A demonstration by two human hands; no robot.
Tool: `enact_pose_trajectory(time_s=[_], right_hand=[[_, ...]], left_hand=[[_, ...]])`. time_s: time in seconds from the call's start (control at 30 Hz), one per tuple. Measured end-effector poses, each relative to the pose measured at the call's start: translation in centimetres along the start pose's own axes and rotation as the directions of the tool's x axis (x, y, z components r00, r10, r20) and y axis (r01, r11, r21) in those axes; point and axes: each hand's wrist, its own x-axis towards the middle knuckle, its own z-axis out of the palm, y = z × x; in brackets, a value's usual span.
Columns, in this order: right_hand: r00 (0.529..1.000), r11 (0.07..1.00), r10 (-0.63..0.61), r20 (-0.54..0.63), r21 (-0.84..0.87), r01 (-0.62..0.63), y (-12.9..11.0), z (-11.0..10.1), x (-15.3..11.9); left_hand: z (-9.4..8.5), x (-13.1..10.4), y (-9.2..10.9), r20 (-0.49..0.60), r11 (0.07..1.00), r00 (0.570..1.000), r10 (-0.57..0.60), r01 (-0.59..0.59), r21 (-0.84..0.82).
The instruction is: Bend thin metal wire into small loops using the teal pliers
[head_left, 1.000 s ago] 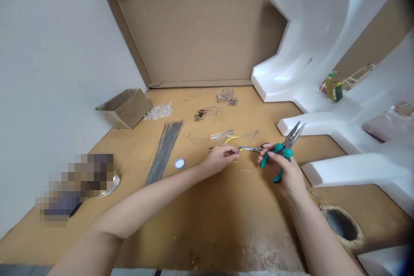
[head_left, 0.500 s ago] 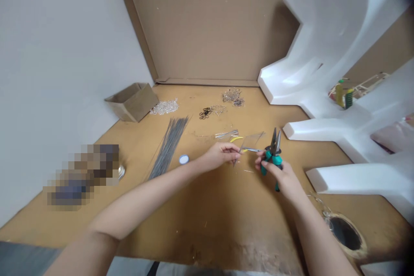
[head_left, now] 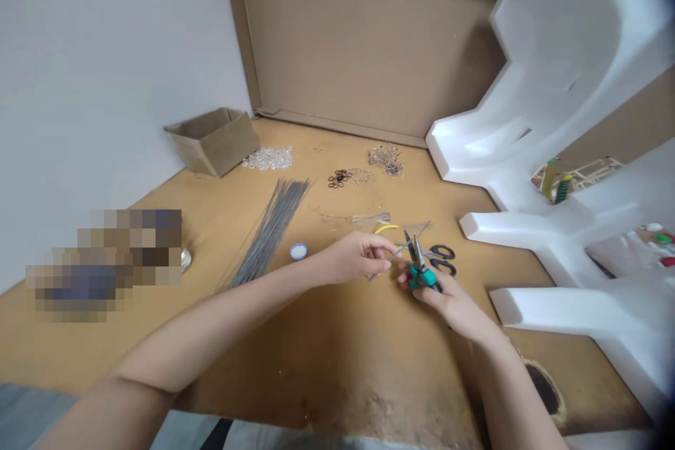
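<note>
My left hand (head_left: 354,259) pinches a thin metal wire (head_left: 399,252) between thumb and fingers, and the wire slants up to the right. My right hand (head_left: 448,301) is wrapped round long-nose pliers (head_left: 422,277) with green handles. Their jaws point up and stand slightly apart near the wire; whether they touch it I cannot tell. Just behind the pliers lie scissors (head_left: 443,252) with black handle loops. A yellow curved handle (head_left: 386,228) shows beyond my left fingertips, with short wire pieces (head_left: 372,218) near it.
A bundle of grey wires (head_left: 274,228) lies left of my hands, near a round blue-and-white lid (head_left: 298,252). Farther back are a cardboard box (head_left: 214,144), clear small pieces (head_left: 268,157), black rings (head_left: 338,178) and wire pieces (head_left: 386,158). White moulded foam (head_left: 527,306) borders the right.
My right hand has brought the pliers leftward, close to the wire in my left hand. The scissors' black handles now show clearly. The whole view has tilted slightly.
</note>
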Motion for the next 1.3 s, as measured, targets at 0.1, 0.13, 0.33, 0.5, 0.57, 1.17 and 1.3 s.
enact_pose_trajectory(time_s=[0.1,0.13,0.33,0.5,0.57,1.17,1.3], right_hand=[[0.997,1.000,-0.002,0.072,-0.030,0.004,-0.6,-0.1,0.4],[0.996,0.999,-0.002,0.093,-0.033,0.005,-0.8,-0.2,0.6],[0.987,1.000,-0.005,0.158,-0.024,0.009,-1.5,0.0,1.2],[0.983,0.999,0.019,0.185,-0.054,-0.009,-1.3,0.1,1.5],[0.982,0.998,0.027,0.187,-0.056,-0.017,-1.1,0.0,1.6],[0.994,0.978,0.013,0.105,-0.206,0.009,-1.1,0.3,1.5],[0.995,0.972,0.042,0.094,-0.235,-0.019,-1.3,0.4,1.4]], left_hand=[[-0.4,-0.2,-0.1,0.016,0.999,1.000,-0.012,0.011,0.040],[-0.6,-0.3,-0.2,0.027,0.999,1.000,-0.009,0.007,0.047],[-1.3,-0.4,-0.1,0.106,0.998,0.994,-0.017,0.009,0.067],[-1.3,-0.7,0.4,0.144,0.992,0.989,-0.037,0.019,0.125],[-1.3,-0.8,0.4,0.146,0.991,0.989,-0.027,0.007,0.137],[-1.1,-0.5,-0.7,0.194,0.992,0.981,-0.031,0.007,0.124],[-1.1,-0.6,-0.8,0.189,0.991,0.982,-0.027,0.003,0.131]])
